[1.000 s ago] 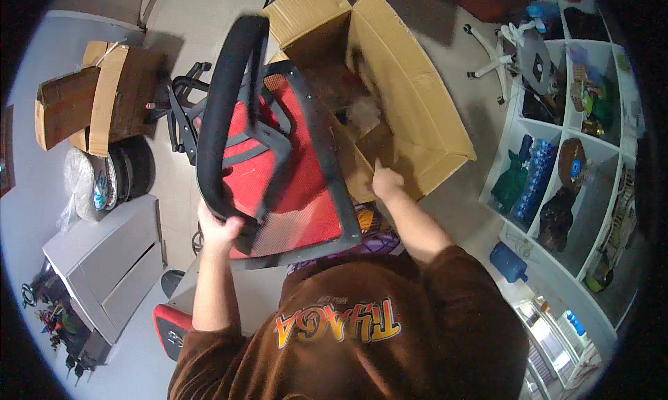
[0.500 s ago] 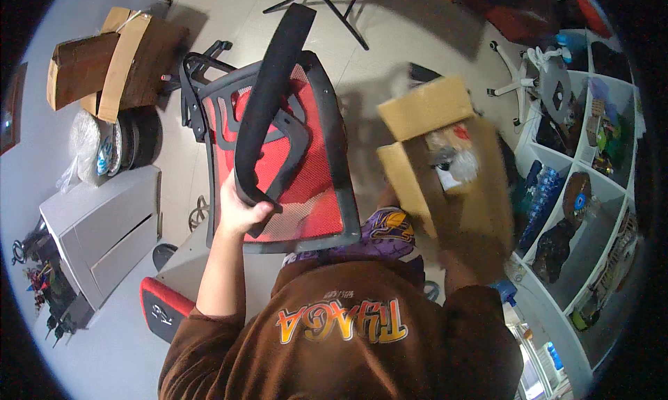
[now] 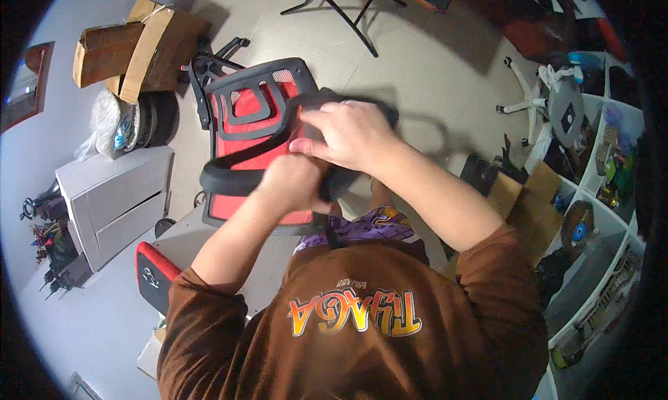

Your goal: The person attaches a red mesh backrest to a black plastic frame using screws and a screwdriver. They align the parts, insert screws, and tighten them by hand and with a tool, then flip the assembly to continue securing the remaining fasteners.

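Note:
A black, loop-shaped chair armrest (image 3: 236,180) is held in front of me, lying roughly crosswise over the chair back. My left hand (image 3: 296,181) is closed around its near part. My right hand (image 3: 351,135) lies over its farther right part, thumb and fingers bent on it; the palm side is hidden. Behind the armrest is the chair back (image 3: 221,144), red mesh in a black frame with curved black ribs. The armrest and both hands cover much of its right side.
Cardboard boxes (image 3: 132,45) stand at the far left above a white cabinet (image 3: 125,201). Right of my right forearm is an open cardboard box (image 3: 536,215), beside white shelves (image 3: 600,191) full of goods. A folding table's black legs (image 3: 348,20) stand ahead.
My right hand has left the cardboard box and come over to the armrest. The armrest has swung from upright to crosswise, still in my left hand. The box now sits farther right.

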`<state>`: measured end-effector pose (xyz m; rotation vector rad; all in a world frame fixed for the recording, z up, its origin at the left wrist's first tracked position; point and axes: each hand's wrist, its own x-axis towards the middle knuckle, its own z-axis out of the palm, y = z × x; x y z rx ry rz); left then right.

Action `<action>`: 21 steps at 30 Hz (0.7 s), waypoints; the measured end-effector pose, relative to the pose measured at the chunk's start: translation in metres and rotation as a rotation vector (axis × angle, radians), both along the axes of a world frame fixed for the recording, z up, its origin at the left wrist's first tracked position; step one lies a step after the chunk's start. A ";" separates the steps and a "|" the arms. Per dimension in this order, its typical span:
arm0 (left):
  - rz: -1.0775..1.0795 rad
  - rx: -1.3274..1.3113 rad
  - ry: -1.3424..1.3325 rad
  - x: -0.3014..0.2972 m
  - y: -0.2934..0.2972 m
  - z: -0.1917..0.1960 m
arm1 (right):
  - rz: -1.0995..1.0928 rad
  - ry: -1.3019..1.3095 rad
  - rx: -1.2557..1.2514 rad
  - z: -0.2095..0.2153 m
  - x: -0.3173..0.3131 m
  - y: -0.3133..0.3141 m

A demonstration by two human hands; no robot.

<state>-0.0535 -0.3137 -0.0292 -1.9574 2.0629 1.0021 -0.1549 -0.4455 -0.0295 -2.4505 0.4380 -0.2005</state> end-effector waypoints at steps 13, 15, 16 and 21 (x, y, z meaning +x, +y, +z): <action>-0.232 -0.992 0.390 0.023 0.064 -0.008 | 0.204 0.051 0.808 -0.087 -0.006 0.062; 0.060 -0.964 0.408 0.030 0.103 -0.030 | 0.132 -0.088 0.718 -0.094 -0.004 0.075; 0.252 -0.917 0.438 0.029 0.122 -0.045 | 0.036 -0.134 0.715 -0.097 -0.005 0.081; 0.584 -0.263 0.090 0.007 0.162 -0.113 | -0.565 -0.317 0.616 -0.082 -0.004 0.045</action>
